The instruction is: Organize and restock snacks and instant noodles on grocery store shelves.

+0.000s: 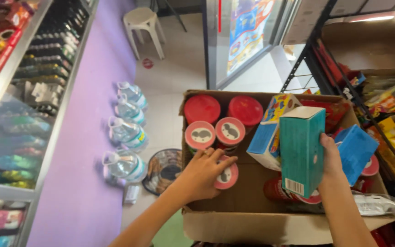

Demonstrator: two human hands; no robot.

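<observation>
The left hand lay curled over a small pink-lidded cup inside the open cardboard box, fingers wrapped around its rim and the thumb out of sight, so it looked closed on the cup. The right hand was clamped on the side of an upright teal carton, holding it above the box's right half.

Two more pink-lidded cups stood in a row just behind the gripped one, and two larger tubs with plain red lids sat against the back wall. A blue carton with bright pictures leaned tilted beside the teal one, and another blue carton lay aslant at the right, near the rack of snack packets. To the left, on the floor beside the purple shelf base, stood four large water bottles; a white plastic stool stood farther off.

Handling this well, by my judgement, called for a firm hold on the cup's rim rather than the lid, which might have popped loose, and for lifting it straight up so as not to knock its neighbours. The teal carton wanted keeping level and away from the leaning blue carton, which looked ready to topple.
</observation>
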